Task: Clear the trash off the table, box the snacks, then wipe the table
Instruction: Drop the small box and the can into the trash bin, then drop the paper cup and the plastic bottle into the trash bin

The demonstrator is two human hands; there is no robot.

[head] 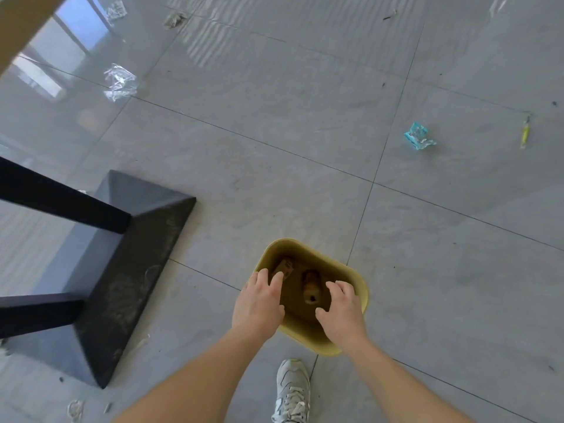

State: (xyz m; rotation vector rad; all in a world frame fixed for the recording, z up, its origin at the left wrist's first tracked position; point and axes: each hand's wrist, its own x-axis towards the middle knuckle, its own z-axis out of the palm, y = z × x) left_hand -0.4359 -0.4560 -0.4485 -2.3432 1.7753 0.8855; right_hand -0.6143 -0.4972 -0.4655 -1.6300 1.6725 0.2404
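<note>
Fingers of both your hands are loosely spread and curled, pinching nothing, as they hang over the mouth of the yellow trash bin (360, 282). Your left hand (259, 303) sits above the bin's left rim, its fingertips reaching over the edge toward the inside. Your right hand (343, 312) is over the right half of the opening, thumb pointing inward; whether either palm actually touches the rim cannot be told.

Down in the bin lie two pieces of trash: a brown wrapper (285, 267) at the back left, just beyond your left fingertips, and a brownish rounded object (311, 286) near the middle, between your two hands. What that object is cannot be made out.

The bin stands on the grey tiled floor (274, 148), just right of the black table base (122, 270), from which dark legs (61, 206) run off to the left. The light wooden table edge (24, 25) shows only at the top left corner. Your white sneaker (293, 389) is planted just behind the bin.

More litter lies on the floor, well apart from the bin: a crumpled clear plastic wrapper (119, 82) at upper left, a teal snack packet (418, 136) at right, and a thin yellow stick-like item (525, 134) beside it.
</note>
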